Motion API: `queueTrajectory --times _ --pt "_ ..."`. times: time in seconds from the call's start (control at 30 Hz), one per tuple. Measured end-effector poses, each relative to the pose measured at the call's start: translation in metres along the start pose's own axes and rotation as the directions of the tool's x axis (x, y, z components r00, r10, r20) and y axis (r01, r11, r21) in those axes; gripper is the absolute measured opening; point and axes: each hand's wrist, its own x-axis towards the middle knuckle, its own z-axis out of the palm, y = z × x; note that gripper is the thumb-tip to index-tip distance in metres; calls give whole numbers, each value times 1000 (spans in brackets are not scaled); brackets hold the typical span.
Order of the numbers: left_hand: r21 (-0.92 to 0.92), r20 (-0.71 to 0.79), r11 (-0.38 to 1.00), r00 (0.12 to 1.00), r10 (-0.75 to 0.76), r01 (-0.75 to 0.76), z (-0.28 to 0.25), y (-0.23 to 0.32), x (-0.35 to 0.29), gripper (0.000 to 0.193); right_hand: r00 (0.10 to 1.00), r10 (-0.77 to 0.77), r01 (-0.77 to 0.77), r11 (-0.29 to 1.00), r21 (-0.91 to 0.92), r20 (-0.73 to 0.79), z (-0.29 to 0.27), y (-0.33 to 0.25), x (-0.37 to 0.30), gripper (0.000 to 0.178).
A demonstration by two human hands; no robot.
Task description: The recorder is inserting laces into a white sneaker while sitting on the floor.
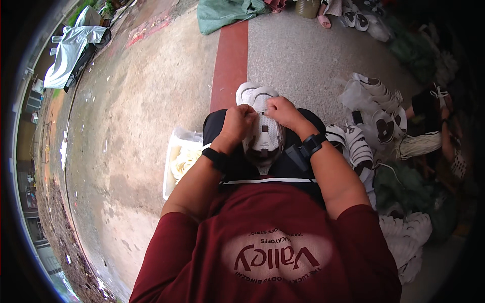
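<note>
Across my lap lie white shoe uppers (266, 135) of mesh with dark patches, the rounded ends of two more parts (246, 93) pointing away from me. At the left edge of the near upper, my left hand (239, 122) is closed with its fingers curled in. Opposite it, my right hand (286, 113) pinches with thumb and forefinger just above the upper's middle. The fingertips of both hands almost meet over the upper. Whatever thin thing they pinch is too small to make out.
By my left thigh stands a white plastic box (168, 174) with cream-coloured cords (185, 162). Several white shoe uppers (357, 146) lie on the right, near a bundle of pale laces (419, 145). A person's arm (447, 136) shows there. Green sacking (225, 14) lies ahead; a covered motorbike (76, 48) stands far left.
</note>
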Motion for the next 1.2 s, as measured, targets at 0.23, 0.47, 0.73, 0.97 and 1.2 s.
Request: queueTrajectory --times 0.23,0.47,0.73,0.97,1.2 --pt "367 115 915 984 138 -171 -5 18 14 11 999 23 -23 1000 -7 -23 0 -5 -4 25" --pt "259 111 917 952 284 -303 4 4 21 10 998 -37 43 993 108 -55 -4 -3 -9 17" --pt "-82 65 993 994 89 -84 1 -8 5 10 970 -8 55 981 187 -241 6 -4 -33 19" --pt "63 27 977 979 200 -202 11 -4 16 14 977 -35 45 998 42 -212 5 -6 -23 14" --pt "-34 -11 993 994 110 -111 13 -7 18 19 931 -337 225 834 -504 -142 2 -13 -14 7"
